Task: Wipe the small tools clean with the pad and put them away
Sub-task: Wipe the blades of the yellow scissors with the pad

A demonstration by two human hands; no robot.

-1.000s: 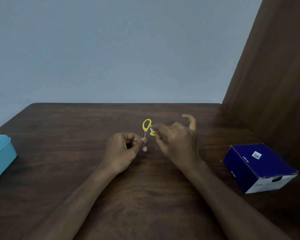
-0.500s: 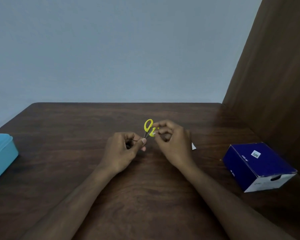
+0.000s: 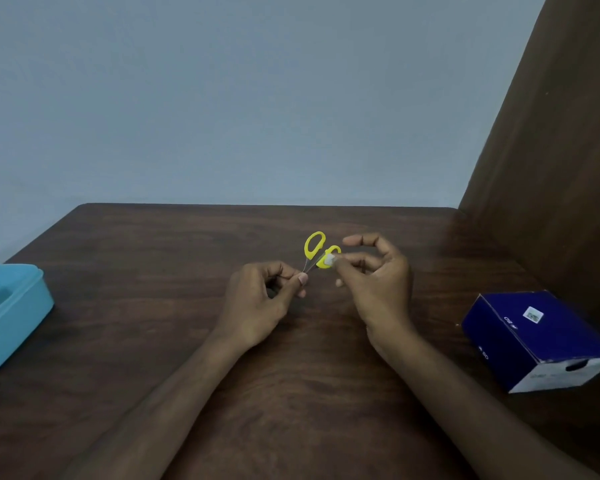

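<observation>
**Dark wood surface, scissors held mid-wipe**

Dark brown wood-grain surface [image 3: 291,393] fills the lower half of the head view; pale blue-grey wall [image 3: 239,98] behind it, brown wooden panel [image 3: 551,168] rising at the right edge.

Small yellow-handled scissors [image 3: 314,243] are held above the middle of the surface, handle loops up and away from the person, thin metal blades pointing down toward the left hand [image 3: 257,303]. Left hand's fingers are curled, thumb and forefinger pinching the blade end; blade tips are hidden inside the grip. Blades look slightly apart, since the two loops sit split, one higher and left, one lower and right.

Right hand [image 3: 378,282] pinches a small white pad [image 3: 329,260] between thumb and fingertips and presses it against the lower right handle loop. Its forefinger is raised and bent above the pinch; the other fingers curl loosely. Both forearms come in from the bottom edge, with the wrists apparently lifted off the surface, though contact cannot be told.

Light blue plastic container [image 3: 11,317] sits at the far left edge, partly cut off, well apart from the hands. Dark blue cardboard box [image 3: 534,337] with a white end face and a small label on top lies at the right, near the wooden panel, tilted at an angle to the surface edge.
</observation>
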